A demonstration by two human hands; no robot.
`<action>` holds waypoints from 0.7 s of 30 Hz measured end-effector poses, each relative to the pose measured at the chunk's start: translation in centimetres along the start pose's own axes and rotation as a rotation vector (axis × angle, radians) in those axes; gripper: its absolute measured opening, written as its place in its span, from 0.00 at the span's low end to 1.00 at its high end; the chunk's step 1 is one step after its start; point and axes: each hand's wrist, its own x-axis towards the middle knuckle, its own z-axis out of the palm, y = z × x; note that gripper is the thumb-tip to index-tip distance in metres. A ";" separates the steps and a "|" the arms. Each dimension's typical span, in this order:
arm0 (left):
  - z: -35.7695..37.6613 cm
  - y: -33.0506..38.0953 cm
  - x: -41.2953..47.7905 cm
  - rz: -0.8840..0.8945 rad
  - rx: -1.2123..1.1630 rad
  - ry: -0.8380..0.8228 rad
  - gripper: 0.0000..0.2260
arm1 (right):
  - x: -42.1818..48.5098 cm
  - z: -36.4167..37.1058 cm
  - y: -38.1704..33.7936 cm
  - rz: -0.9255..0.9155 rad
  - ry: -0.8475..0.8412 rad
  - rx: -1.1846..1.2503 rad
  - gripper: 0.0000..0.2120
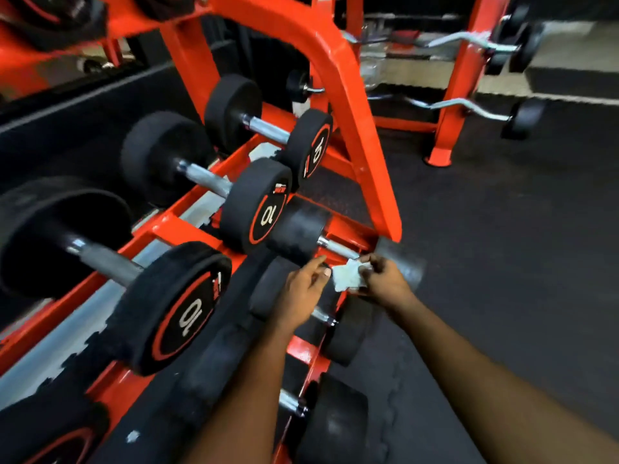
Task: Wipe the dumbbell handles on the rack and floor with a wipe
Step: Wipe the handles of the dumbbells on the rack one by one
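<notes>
Your left hand [301, 293] and right hand [385, 279] each pinch the wipe [346, 278] (white, crumpled) just below a bottom-tier dumbbell handle [338, 248].

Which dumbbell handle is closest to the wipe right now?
The bottom-row dumbbell by the orange rack leg: its shiny handle sits just above the wipe. The upper-row ones marked 10 lie further away.
</notes>
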 end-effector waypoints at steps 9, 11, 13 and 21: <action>-3.8 7.9 -2.8 0.152 -0.044 -0.003 0.06 | -7.9 -2.2 -6.8 -0.075 0.033 -0.128 0.10; -3.7 10.2 -3.3 0.194 0.005 -0.034 0.06 | -8.8 -3.9 -7.4 -0.072 0.018 -0.166 0.10; -3.3 12.0 -3.1 0.227 0.026 -0.079 0.08 | -9.3 -5.2 -7.8 -0.091 -0.010 -0.182 0.10; 0.1 18.6 0.8 0.214 0.099 -0.138 0.08 | -4.9 -12.4 -9.2 -0.280 -0.138 -0.335 0.06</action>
